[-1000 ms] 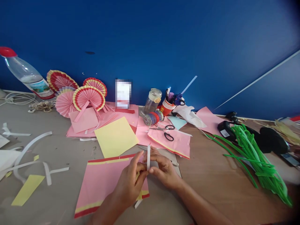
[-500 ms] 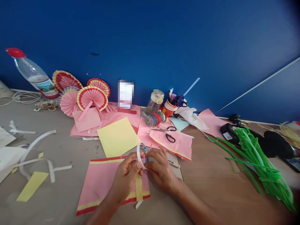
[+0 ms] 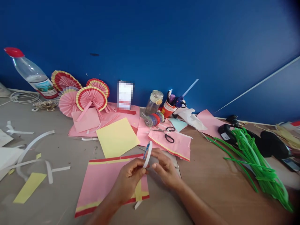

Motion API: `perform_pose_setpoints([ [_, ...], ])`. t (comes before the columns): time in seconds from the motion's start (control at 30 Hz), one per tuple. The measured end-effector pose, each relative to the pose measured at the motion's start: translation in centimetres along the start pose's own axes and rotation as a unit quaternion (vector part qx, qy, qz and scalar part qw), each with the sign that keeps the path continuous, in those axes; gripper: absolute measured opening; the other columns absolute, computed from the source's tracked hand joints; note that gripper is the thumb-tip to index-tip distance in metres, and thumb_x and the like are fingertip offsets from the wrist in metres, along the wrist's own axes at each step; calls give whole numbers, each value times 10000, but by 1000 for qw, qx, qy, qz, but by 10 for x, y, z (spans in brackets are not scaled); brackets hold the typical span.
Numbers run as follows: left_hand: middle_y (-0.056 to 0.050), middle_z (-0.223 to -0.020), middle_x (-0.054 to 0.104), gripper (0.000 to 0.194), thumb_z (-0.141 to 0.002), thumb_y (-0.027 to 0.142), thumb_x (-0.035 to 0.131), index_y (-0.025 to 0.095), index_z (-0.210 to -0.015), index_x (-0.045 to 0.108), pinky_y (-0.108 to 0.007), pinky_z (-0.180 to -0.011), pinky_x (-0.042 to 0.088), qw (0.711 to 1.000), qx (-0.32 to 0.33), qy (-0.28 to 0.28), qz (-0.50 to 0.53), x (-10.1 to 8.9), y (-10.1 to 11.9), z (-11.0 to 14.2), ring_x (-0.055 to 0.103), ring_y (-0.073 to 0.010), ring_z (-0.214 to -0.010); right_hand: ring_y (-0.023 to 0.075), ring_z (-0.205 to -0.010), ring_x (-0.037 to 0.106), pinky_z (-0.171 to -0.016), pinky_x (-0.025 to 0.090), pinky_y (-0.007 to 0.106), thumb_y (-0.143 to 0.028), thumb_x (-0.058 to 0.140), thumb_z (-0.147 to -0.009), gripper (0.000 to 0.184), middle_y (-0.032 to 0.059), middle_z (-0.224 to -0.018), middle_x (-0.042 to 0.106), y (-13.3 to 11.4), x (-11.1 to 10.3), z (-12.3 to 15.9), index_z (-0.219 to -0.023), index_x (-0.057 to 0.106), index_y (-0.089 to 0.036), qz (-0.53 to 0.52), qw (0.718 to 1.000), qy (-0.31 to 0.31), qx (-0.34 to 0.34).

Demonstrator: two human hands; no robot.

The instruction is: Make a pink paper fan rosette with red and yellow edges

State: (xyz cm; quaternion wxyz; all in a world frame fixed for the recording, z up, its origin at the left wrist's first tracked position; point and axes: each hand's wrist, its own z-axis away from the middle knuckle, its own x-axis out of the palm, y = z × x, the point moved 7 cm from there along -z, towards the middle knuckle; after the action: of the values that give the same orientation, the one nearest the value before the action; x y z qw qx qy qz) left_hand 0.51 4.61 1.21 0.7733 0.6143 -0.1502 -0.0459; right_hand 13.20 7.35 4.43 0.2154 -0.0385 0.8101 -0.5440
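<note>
Between the thumb and fingers of my left hand [image 3: 128, 178] is a narrow white roll of tape [image 3: 148, 155] with blue print on its inner ring, held upright and nearly edge-on. My right hand [image 3: 167, 170] is at the roll's right side, thumb and fingers apart. Its fingertips are close to the rim; whether they touch it I cannot tell. Below the hands lies a pink paper sheet [image 3: 103, 181] with red and yellow borders. A yellow strip [image 3: 138, 192] crosses its right end, partly covered by my left hand.
Behind the hands are a yellow sheet [image 3: 117, 136], scissors [image 3: 170, 134] on pink paper and several tape rolls [image 3: 154, 119]. Paper fans [image 3: 92, 98] and a bottle [image 3: 38, 78] stand at the left. Green pipe cleaners [image 3: 257, 168] lie on the right, paper scraps [image 3: 30, 187] on the left.
The roll has turned and shifted slightly right, now showing its edge. My right hand has loosened from it, with the thumb spread away. My left hand still grips it.
</note>
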Motion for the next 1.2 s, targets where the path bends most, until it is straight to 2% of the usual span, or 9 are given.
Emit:
perform_pose_setpoints([
  [0.13,-37,-867,636,132,-828,202,497,198,-843,629,-285,-738,466,993,39,-19,-112,7,4,-2,586,-179,-818,195,-839,577,-748,473,335,-478,563,-869,340,57,-941,649,13,4,4,-1119,635,-259,-147,986,8,81],
  [0.3,-59,-1032,637,236,-846,156,429,227,-913,644,-307,-812,469,970,112,-12,-217,9,4,-3,592,-197,-926,138,-655,551,-636,459,274,-428,608,-855,236,22,-733,640,15,11,8,-947,694,-228,-261,959,-5,112],
  [0.4,-79,-1045,633,260,-856,203,425,217,-1008,635,-302,-730,491,977,101,30,-184,-1,1,-1,611,-173,-785,154,-705,577,-687,470,287,-389,613,-858,190,21,-714,642,9,12,6,-870,700,-221,-212,972,-26,99],
  [0.5,6,-634,583,346,-904,319,404,195,-1181,571,-261,-566,447,993,31,52,-100,-11,-4,1,532,-136,-541,163,-754,587,-708,466,285,-376,576,-882,208,31,-749,641,1,12,3,-827,688,-210,-102,992,-40,60],
  [0.57,49,-510,493,409,-908,412,427,177,-1218,554,-244,-538,413,998,-1,49,-45,-13,-5,1,499,-127,-501,156,-726,573,-684,461,276,-348,538,-905,231,29,-728,617,-4,15,2,-783,663,-198,-23,998,-56,24],
  [0.77,42,-535,525,411,-851,486,542,164,-1092,627,-238,-528,375,998,-12,51,43,-14,-2,-1,450,-95,-468,158,-692,555,-608,461,271,-214,430,-930,235,55,-761,597,-14,26,2,-773,603,-185,166,978,-81,-101],
  [0.87,-12,-724,646,344,-837,481,562,177,-973,650,-244,-533,385,995,-13,65,78,-14,-1,-1,443,-76,-470,163,-740,581,-649,470,283,-146,432,-913,205,63,-847,631,-13,27,3,-871,626,-197,227,963,-71,-125],
  [0.93,-28,-797,664,315,-829,470,576,173,-902,649,-243,-526,389,995,-16,65,74,-13,1,-1,446,-71,-472,168,-806,598,-703,487,292,-120,437,-904,213,70,-925,639,-10,26,2,-930,630,-206,225,966,-70,-109],
  [1.2,46,-548,491,307,-851,463,534,179,-909,636,-236,-552,405,1000,-18,21,-5,-3,3,2,473,-107,-505,180,-907,599,-768,517,290,-23,399,-777,406,59,-965,630,-5,16,-7,-1014,657,-229,73,995,-68,5],
])
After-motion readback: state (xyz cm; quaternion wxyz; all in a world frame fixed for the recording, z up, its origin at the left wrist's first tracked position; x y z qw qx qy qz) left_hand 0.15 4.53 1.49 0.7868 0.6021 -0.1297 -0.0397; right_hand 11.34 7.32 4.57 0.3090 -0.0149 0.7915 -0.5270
